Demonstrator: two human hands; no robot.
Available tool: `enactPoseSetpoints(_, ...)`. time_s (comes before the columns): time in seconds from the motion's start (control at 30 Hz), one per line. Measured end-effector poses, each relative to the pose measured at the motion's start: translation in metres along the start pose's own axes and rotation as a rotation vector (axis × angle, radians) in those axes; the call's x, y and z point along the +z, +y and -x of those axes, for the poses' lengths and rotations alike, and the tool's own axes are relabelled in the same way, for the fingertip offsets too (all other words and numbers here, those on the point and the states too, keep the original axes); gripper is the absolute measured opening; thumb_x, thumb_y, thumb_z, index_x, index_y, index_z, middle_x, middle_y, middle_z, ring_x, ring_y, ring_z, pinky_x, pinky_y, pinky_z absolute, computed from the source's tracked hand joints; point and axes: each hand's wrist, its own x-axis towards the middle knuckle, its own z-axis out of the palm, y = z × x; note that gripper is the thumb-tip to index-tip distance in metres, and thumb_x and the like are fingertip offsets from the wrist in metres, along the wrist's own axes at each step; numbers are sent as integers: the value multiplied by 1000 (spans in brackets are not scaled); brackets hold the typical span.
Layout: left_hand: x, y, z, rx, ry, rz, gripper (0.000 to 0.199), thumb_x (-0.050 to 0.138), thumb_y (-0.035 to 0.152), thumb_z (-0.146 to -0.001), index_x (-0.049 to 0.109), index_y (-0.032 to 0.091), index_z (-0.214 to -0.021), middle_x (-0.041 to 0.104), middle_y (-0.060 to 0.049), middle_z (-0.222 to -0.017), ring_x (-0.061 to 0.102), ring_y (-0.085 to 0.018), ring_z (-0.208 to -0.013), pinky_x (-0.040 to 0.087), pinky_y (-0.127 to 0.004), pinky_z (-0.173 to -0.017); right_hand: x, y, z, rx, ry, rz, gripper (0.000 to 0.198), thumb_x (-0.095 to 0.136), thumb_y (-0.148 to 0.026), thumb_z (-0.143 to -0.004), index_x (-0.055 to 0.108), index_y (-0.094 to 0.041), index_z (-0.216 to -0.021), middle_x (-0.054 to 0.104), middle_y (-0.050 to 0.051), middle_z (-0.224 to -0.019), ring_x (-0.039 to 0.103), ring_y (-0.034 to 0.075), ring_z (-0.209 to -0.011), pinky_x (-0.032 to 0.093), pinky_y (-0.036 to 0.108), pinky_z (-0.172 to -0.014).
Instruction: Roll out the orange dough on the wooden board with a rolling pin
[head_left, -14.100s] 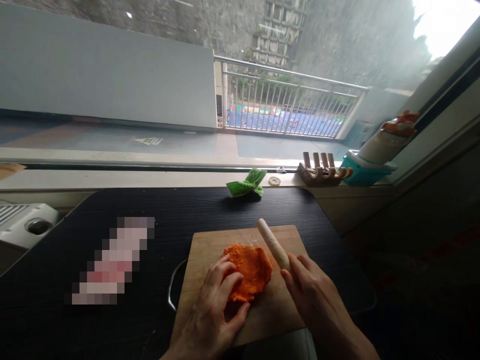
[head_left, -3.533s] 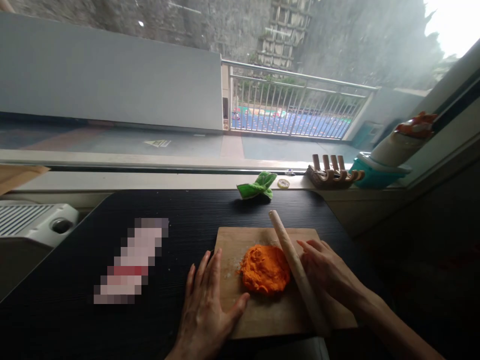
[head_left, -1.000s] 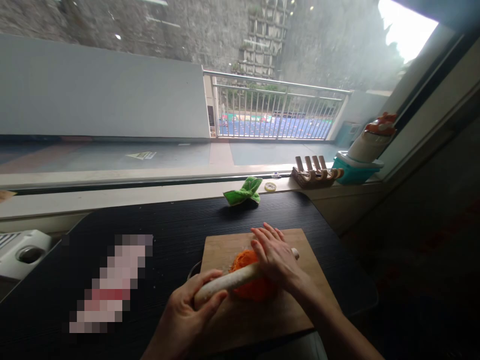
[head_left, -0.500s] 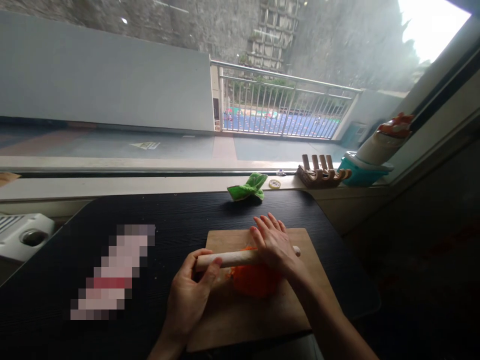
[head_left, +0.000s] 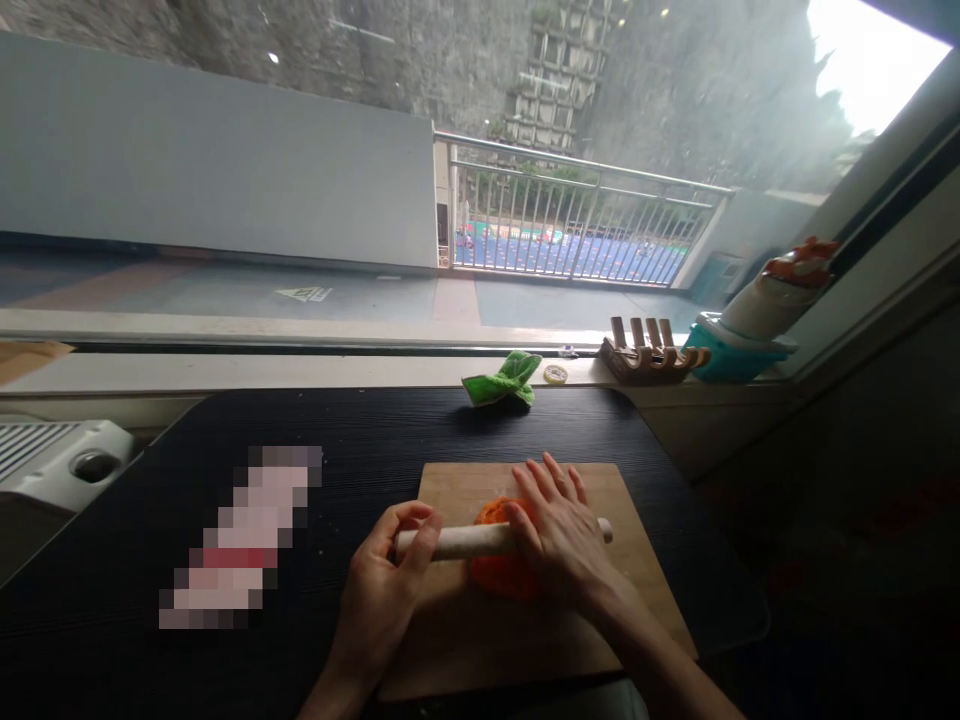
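Head view: by the left hand (head_left: 379,590), fingers (head_left: 427,540) curled, the pin (head_left: 474,541) is gripped at its nine-o'clock end; toward three, it is covered by the flat right hand (head_left: 561,532), fingers extended. Orange dough (head_left: 496,578) is seen beneath, on the board (head_left: 517,645); a cloth (head_left: 506,380) is placed at twelve o'clock, on the tabletop (head_left: 360,440).
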Motion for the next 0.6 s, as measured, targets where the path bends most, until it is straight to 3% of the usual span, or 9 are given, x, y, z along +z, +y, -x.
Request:
enactPoseSetpoints(0.1,0,0,2,0,-10,10,38,56,56,-73,62,21,-85,62,2,-71,59,-16,-64,47,-24,-59,0,0,5,-24,8,2,52,24,-51,-94,43,-25,-135,41,3,-142,17,25,-138,11,48,-111)
enactPoseSetpoints(0.27,0,-1,0,31,56,-42,40,58,57,-71,63,20,-88,64,1,-75,60,-17,-68,48,-26,-65,-3,-2,-20,78,-43,-39,54,21,-49,-95,43,-20,-135,40,7,-142,21,26,-137,15,50,-110)
enactPoseSetpoints(0.47,-1,2,3,1,17,24,38,58,56,-70,63,21,-84,63,2,-70,60,-17,-64,48,-24,-59,0,-4,5,-31,22,14,51,27,-51,-93,45,-25,-133,38,5,-144,16,26,-138,10,48,-111)
enactPoseSetpoints(0.6,-3,2,0,29,34,-17,38,57,56,-72,65,21,-82,62,2,-68,59,-16,-65,47,-24,-63,-2,-3,-23,66,-44,-9,51,24,-49,-95,47,-23,-132,40,8,-142,19,27,-137,14,50,-110)
